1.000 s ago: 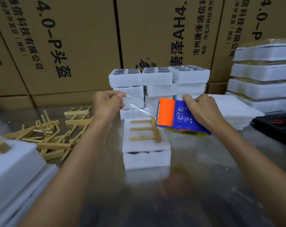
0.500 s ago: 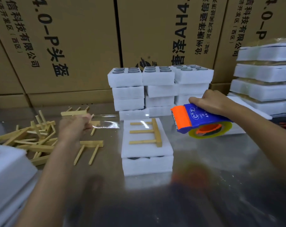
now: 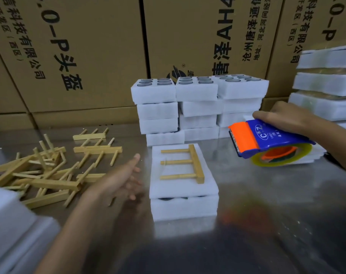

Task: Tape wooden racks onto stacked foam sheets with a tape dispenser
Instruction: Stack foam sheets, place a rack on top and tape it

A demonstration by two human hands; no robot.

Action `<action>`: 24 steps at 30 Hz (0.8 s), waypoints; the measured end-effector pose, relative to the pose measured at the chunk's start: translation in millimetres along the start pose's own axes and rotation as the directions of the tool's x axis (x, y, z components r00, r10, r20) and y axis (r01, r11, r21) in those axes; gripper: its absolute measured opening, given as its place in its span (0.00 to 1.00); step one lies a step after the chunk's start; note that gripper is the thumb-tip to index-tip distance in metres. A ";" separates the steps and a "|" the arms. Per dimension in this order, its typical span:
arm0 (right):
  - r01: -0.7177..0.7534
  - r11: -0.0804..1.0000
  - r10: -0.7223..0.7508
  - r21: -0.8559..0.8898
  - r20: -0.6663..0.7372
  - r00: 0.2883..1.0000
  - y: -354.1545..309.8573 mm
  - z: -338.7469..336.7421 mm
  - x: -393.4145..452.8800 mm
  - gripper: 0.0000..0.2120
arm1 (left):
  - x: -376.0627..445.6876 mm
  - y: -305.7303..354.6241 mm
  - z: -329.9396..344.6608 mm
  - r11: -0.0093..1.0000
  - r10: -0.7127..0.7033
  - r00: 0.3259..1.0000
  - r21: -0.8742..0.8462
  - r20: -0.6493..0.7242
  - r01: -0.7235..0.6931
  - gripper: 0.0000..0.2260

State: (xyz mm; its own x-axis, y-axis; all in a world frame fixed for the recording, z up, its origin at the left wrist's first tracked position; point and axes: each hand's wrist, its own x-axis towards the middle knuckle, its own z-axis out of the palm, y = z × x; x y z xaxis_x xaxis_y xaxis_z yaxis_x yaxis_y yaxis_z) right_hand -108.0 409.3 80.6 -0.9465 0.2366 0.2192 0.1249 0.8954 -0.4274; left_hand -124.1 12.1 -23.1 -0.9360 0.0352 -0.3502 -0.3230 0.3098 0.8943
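White stacked foam sheets (image 3: 183, 186) sit on the steel table (image 3: 267, 204), a wooden rack (image 3: 185, 164) lying flat on top. The left hand (image 3: 120, 179) hovers just beside them, fingers spread and holding nothing. The right hand (image 3: 283, 117) grips a blue-and-orange tape dispenser (image 3: 267, 141) raised nearby. Loose racks (image 3: 47, 173) are piled at left.
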 end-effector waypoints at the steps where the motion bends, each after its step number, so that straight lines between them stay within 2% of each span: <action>1: 0.008 1.000 -0.008 0.018 0.009 1.000 -2.3 -0.2 0.1 0.18 | -1.5 -1.2 7.2 0.999 -0.031 0.997 0.017 0.066 0.030 0.23; 4: -0.008 0.998 0.006 0.056 0.033 0.999 -8.4 0.5 1.1 0.20 | -3.5 -5.8 16.9 0.996 -0.050 0.987 -0.060 0.155 0.060 0.21; 10: -0.031 0.999 0.030 0.027 0.030 0.999 -14.9 -2.8 -1.0 0.24 | -5.6 -7.1 2.4 0.965 0.000 0.985 -0.258 0.172 0.045 0.12; 12: -0.032 0.999 0.032 0.016 0.025 0.999 -16.6 -5.0 -1.7 0.25 | -6.9 -5.3 -2.7 0.953 0.044 0.988 -0.302 0.145 0.002 0.07; 18: -0.022 0.995 0.020 -0.101 -0.024 1.000 -20.7 -19.2 -2.0 0.26 | -9.6 17.0 -26.6 0.929 0.217 0.974 -0.292 -0.065 -0.227 0.05; 24: -0.018 0.983 0.010 -0.183 -0.043 0.999 -17.4 -27.1 -1.8 0.26 | -13.1 38.1 -47.7 0.945 0.249 0.965 -0.196 -0.079 -0.260 0.05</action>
State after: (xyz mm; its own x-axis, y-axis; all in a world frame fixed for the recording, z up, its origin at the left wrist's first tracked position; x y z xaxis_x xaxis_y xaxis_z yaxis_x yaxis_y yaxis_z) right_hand -100.4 403.6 111.5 -0.9317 0.2616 0.2520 0.1942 0.9450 -0.2630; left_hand -130.8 -22.0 28.9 -0.9950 0.0358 -0.0929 -0.0890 0.0979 0.9912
